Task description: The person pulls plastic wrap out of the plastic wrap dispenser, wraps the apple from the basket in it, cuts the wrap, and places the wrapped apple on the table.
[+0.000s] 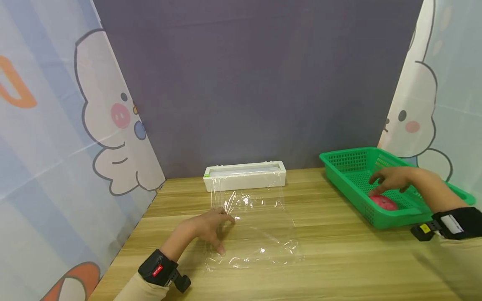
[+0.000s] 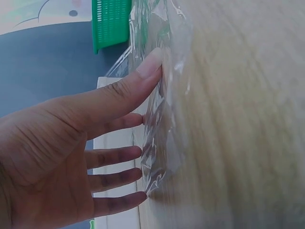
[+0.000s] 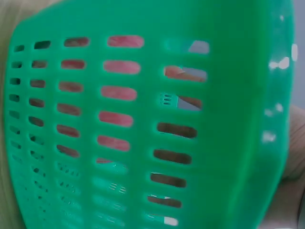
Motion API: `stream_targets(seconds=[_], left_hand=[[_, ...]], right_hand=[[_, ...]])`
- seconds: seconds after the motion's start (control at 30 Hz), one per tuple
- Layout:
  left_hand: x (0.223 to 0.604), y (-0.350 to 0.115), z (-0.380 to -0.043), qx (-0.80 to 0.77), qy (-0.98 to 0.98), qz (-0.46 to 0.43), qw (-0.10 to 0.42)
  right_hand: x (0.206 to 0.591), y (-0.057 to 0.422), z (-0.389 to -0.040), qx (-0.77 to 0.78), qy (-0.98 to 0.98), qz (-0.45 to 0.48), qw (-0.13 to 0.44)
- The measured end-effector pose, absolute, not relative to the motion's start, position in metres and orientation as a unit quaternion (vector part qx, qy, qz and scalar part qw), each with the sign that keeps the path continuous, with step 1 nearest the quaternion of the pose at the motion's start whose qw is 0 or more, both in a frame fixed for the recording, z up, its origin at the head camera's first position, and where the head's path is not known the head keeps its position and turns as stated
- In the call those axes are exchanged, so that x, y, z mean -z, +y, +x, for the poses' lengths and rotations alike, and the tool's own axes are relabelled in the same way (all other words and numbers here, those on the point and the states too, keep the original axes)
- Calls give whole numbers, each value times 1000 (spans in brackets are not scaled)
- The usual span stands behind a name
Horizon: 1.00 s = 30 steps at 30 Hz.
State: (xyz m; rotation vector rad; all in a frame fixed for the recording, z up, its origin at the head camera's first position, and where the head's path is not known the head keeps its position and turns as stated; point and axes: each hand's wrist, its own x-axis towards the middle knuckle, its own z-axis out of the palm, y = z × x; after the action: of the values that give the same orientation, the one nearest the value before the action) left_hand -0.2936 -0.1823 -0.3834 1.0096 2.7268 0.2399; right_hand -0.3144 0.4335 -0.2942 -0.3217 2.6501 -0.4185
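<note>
A sheet of clear plastic film (image 1: 260, 225) runs from a white film dispenser (image 1: 246, 180) toward the near side of the table. My left hand (image 1: 208, 228) rests on the film's left side; in the left wrist view its fingers (image 2: 114, 156) are spread and nearly straight against the crinkled film (image 2: 162, 138). My right hand (image 1: 395, 179) reaches into a green basket (image 1: 346, 196), its fingers loosely bent above a round pinkish-red thing (image 1: 384, 202). Slotted basket wall (image 3: 233, 119) covers most of the right wrist view, hiding the fingertips; any contact is unclear.
The wooden table (image 1: 331, 259) ends at a dark backdrop (image 1: 256, 83) behind the dispenser. Patterned cloth panels (image 1: 49, 138) stand at left and right. The basket's perforated walls rise around my right hand.
</note>
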Motion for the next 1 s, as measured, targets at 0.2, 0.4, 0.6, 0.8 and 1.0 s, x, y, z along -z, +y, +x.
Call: stream_targets(seconds=[0.2, 0.4, 0.6, 0.8, 1.0], left_hand=[[383, -181, -293, -81, 930, 342, 111], [384, -180, -292, -85, 931, 336, 115], [384, -180, -293, -91, 930, 337, 116], [385, -182, -293, -98, 929, 338, 116], [383, -182, -292, -106, 931, 328, 121]], right_hand=[[294, 437, -314, 164, 954, -98, 230], [295, 435, -311, 190, 944, -87, 254], [301, 432, -310, 239, 923, -72, 293], [303, 424, -306, 264, 911, -56, 311], [304, 420, -306, 275, 902, -52, 327]])
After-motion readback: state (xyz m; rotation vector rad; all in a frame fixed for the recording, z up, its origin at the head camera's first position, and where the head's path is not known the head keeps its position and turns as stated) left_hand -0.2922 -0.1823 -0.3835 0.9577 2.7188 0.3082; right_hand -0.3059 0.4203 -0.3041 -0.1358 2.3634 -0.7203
